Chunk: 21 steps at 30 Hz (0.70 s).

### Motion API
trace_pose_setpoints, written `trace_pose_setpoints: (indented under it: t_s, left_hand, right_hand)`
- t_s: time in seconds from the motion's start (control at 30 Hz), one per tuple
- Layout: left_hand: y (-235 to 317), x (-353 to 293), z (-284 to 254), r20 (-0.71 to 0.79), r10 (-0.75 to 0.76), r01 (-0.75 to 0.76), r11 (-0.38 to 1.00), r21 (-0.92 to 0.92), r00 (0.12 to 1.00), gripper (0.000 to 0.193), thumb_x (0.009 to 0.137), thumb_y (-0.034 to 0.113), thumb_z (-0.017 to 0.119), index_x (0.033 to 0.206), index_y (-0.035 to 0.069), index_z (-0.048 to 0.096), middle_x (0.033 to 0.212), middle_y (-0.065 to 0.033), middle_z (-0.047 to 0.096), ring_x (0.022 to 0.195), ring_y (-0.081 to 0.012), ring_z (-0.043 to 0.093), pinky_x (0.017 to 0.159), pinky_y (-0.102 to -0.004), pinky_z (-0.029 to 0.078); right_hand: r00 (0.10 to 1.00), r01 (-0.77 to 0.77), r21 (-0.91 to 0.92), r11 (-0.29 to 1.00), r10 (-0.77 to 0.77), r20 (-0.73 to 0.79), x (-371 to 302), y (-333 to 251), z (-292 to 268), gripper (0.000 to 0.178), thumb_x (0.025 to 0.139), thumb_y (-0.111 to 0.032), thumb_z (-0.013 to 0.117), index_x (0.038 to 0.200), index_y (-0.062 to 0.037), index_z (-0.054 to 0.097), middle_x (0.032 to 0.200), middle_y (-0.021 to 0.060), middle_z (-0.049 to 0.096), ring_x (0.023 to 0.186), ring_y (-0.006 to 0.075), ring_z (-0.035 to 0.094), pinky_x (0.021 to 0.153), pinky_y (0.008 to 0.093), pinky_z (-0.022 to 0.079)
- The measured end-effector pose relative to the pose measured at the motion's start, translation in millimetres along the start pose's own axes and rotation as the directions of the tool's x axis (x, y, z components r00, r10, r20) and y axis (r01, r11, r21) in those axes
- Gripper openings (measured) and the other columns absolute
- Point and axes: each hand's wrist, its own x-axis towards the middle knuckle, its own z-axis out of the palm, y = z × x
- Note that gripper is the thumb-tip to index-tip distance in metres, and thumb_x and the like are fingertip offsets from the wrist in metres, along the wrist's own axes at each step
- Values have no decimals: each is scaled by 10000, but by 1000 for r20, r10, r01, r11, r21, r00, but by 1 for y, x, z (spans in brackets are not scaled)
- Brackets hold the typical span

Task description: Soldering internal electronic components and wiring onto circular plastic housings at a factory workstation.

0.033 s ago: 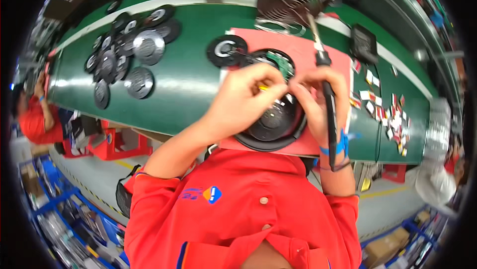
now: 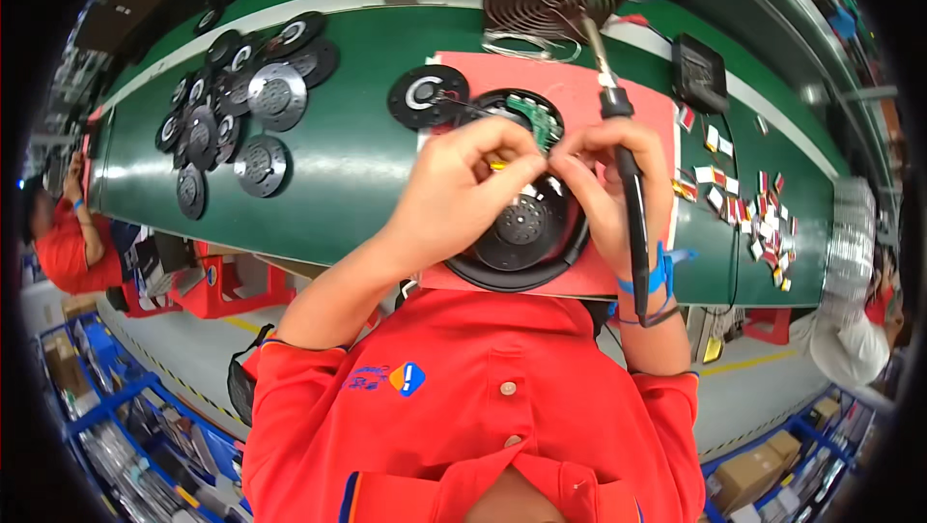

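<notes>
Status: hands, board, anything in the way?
Left hand: pinched, contents unclear. Right hand: holding soldering iron, tip pointing away from the person. Green circuit board: exposed just beyond both hands. Hands partly cover black round housing.

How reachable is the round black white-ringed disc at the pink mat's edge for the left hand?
Likely yes: no hand or tool covers the disc, which lies just beyond the left hand. That hand, close beside the right hand, would probably need to move away.

Open green bench (image 2: 352, 122) left of pink mat (image 2: 577, 93), black discs (image 2: 277, 96) an obstacle beyond.
</notes>
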Motion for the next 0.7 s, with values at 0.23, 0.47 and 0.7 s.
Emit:
trace_pose_setpoints:
  t_s: [0.23, 0.47, 0.7]
  left_hand:
    - [-3, 6, 8, -5, -21, 21, 1000, -9, 1000, 71, 848, 66, 615, 839, 2, 587, 710, 26, 581, 585, -7, 500, 506, -168, 391]
    - [1, 7, -4, -32, 35, -28, 981, 192, 999, 80, 818, 51, 613, 797, -24, 594, 669, -31, 594, 565, -61, 524, 522, -228, 432]
    - [-4, 23, -24, 80, 219, -227, 808, 544, 972, 98, 758, 93, 642, 756, -5, 629, 596, -62, 575, 644, -190, 551, 617, -314, 464]
  right_hand:
    - [998, -54, -49, 997, 55, 18, -9, 1, -9, 331, 787, 121, 624, 1037, -24, 464, 906, 108, 596, 810, 127, 581, 712, 235, 455]
    - [996, -14, -203, 979, 32, 84, -7, 0, 0, 314, 737, 90, 673, 983, -40, 527, 795, 27, 604, 721, 86, 557, 676, 217, 441]
    - [972, 235, -499, 834, -202, 120, 1, 1, -13, 235, 817, 65, 606, 1020, -23, 527, 914, 120, 660, 765, 138, 609, 693, 241, 476]
